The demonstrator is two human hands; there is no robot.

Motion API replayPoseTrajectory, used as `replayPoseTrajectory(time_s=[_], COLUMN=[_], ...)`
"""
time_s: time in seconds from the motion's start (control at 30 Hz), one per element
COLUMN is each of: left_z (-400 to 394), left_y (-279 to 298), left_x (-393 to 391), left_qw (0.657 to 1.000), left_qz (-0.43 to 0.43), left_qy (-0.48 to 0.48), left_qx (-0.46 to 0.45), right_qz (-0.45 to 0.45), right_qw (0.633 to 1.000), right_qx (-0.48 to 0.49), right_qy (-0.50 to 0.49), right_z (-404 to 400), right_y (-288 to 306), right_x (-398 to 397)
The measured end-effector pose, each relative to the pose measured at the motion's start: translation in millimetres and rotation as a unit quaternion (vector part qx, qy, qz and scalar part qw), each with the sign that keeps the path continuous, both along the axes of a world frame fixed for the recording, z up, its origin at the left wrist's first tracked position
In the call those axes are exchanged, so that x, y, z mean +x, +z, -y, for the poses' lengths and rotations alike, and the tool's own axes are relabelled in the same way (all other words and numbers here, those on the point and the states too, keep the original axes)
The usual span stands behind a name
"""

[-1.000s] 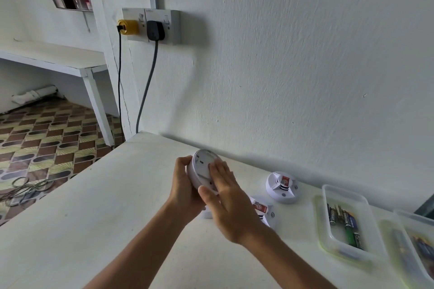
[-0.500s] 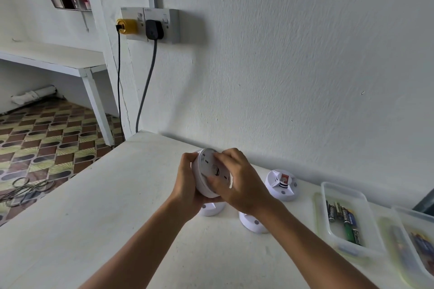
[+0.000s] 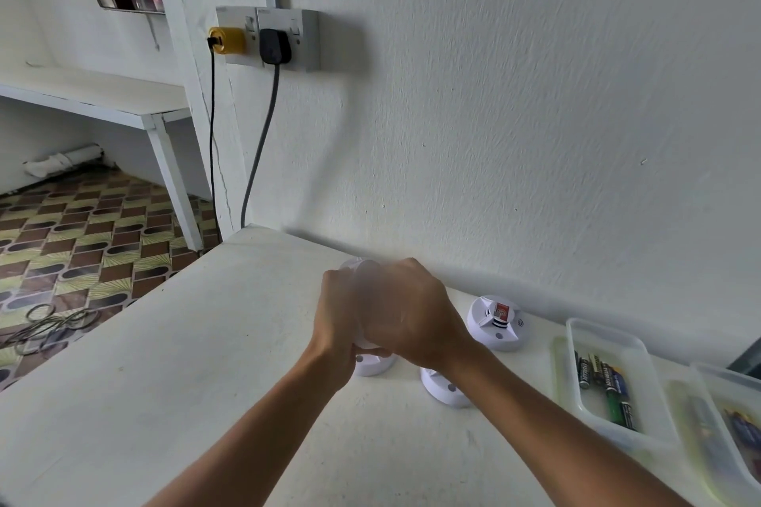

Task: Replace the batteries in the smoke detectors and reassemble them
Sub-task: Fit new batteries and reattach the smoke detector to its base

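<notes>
Both hands wrapped round one smoke detector (image 3: 362, 280) above the table (image 3: 206, 342), left hand (image 3: 335, 319) and right hand (image 3: 416, 313) gripping it; blurred, prob twisting shut. 3 other units on table, far-right one (image 3: 494, 321) open. Batteries (image 3: 605, 387) in tray at right.

White round detector (image 3: 362, 280) blurred, held above table; 3 more on table, 1 (image 3: 496, 321) open, batts (image 3: 605, 383) in tray

White detectors (image 3: 496, 323) on a cream table (image 3: 206, 342); green and black batteries (image 3: 607, 383); brown-and-yellow patterned floor (image 3: 82, 239); yellow plug (image 3: 226, 39) beside black plug (image 3: 275, 46).
</notes>
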State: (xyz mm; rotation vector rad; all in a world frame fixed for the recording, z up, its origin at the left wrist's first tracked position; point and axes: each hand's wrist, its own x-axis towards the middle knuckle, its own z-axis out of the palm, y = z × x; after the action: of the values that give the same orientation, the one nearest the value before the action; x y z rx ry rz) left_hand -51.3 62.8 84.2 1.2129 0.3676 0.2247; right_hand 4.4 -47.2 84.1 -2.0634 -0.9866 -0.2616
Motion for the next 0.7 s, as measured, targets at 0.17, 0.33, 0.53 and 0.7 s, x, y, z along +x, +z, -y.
replayPoseTrajectory(time_s=[0.17, 0.33, 0.53, 0.7], left_z=[1.5, 3.0, 1.5, -15.1], left_y=[-6.4, -10.3, -14.7, -15.0], left_x=[-1.0, 0.5, 4.9, 6.3], left_qw=[1.0, 1.0, 1.0, 0.998], left_qz=[0.017, 0.01, 0.006, 0.003], left_qy=[0.003, 0.003, -0.002, -0.029], left_qx=[-0.008, -0.003, -0.004, -0.059], right_qz=[-0.001, -0.007, -0.017, -0.046], right_qw=[1.0, 1.0, 0.999, 0.999], right_qx=[0.002, 0.008, 0.005, 0.02], right_qy=[-0.004, -0.019, -0.028, 0.0], right_z=[-0.3, 0.3, -0.4, 5.9], right_y=[-3.4, -7.1, -8.7, -16.7], right_x=[-2.9, -2.2, -0.7, 6.1])
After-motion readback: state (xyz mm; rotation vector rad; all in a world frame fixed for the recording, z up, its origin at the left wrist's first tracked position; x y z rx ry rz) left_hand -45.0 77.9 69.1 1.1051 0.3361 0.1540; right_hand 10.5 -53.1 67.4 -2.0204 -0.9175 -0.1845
